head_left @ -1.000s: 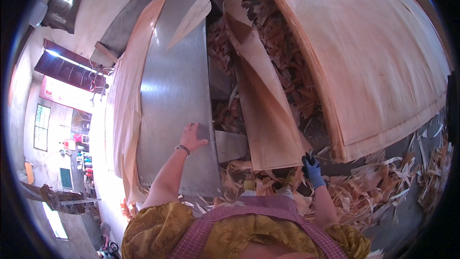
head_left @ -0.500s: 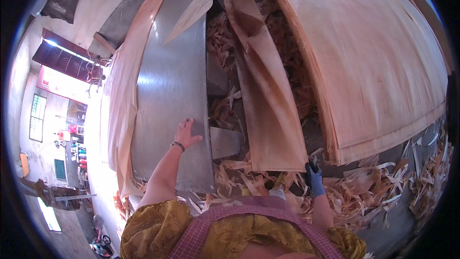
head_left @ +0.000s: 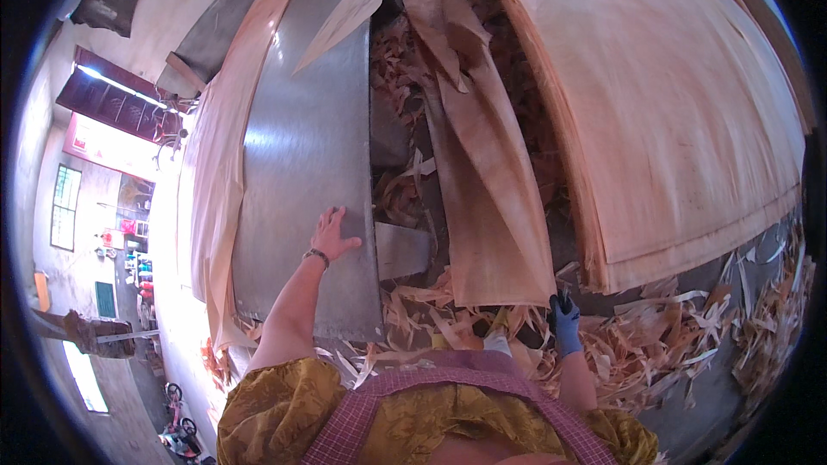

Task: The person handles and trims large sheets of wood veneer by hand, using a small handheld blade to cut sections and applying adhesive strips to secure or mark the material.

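- The big stack of veneer sheets (head_left: 689,120) fills the right side and lies as it did a second ago; it is well apart from both hands
- The grey metal table (head_left: 301,172) runs up the left; the left hand (head_left: 332,232) has slid a little toward its right edge over the last second and now lies flat on it, fingers spread and clamped on nothing; I judge it a bracing hand
- The loose veneer strip (head_left: 482,172) slopes down between table and stack; its lower end has drawn nearer to the person, which suggests it is being pulled in
- The right hand (head_left: 564,323), in a blue glove, sits just below the strip's lower right corner, fingers curled together; whether they pinch the edge I cannot tell
- Torn scraps (head_left: 655,344) litter the floor around that hand
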Tool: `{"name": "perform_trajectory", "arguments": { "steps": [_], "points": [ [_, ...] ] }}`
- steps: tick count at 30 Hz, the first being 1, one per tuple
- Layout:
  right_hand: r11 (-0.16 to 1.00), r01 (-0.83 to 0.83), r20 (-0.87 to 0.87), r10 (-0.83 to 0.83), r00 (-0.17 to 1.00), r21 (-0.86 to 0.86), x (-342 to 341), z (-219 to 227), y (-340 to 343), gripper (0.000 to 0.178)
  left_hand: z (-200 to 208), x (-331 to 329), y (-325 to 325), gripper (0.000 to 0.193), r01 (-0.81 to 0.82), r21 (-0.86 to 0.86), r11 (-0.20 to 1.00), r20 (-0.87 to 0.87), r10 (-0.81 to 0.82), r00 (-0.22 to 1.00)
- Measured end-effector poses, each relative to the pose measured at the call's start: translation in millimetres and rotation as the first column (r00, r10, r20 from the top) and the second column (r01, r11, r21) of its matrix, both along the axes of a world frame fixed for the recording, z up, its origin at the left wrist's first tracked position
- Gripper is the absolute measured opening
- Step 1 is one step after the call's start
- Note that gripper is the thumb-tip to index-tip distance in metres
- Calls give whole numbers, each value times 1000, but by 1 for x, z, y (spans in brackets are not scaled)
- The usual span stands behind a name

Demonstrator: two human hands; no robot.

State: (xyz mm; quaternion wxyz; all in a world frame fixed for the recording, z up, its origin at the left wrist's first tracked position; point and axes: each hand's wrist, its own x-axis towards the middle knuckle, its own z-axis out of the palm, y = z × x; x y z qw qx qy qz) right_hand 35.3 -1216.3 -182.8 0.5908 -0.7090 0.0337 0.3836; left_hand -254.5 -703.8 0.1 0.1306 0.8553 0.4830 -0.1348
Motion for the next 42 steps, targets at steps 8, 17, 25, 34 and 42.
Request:
{"name": "perform_trajectory", "arguments": {
  "steps": [8, 17, 25, 34, 42],
  "points": [
    [991, -88, 121, 100, 988, -96, -10, -6, 47, 41, 4, 5, -2, 101, 9, 15, 1000, -45, -8, 999],
    [991, -11, -11, 13, 1000, 134, -47, 119, 44, 17, 9, -4, -2, 101, -17, -9, 1000, -3, 16, 1000],
    [982, 7, -18, -4, 1000, 188, -31, 285, 12, 24, 16, 44, -91, 36, 1, 156, 988, 410, -66, 910],
    [882, 56, -219, 54, 974, 469, 96, 399, -99, 28, -99, 65, -321, 82, -243, -843, 480, 255, 754, 605],
    [803, 162, -262, -7, 965, 574, 257, 422, -243, 24, -78, 213, -401, 91, 333, -924, -186, -289, 911, -293]
  ]
}}
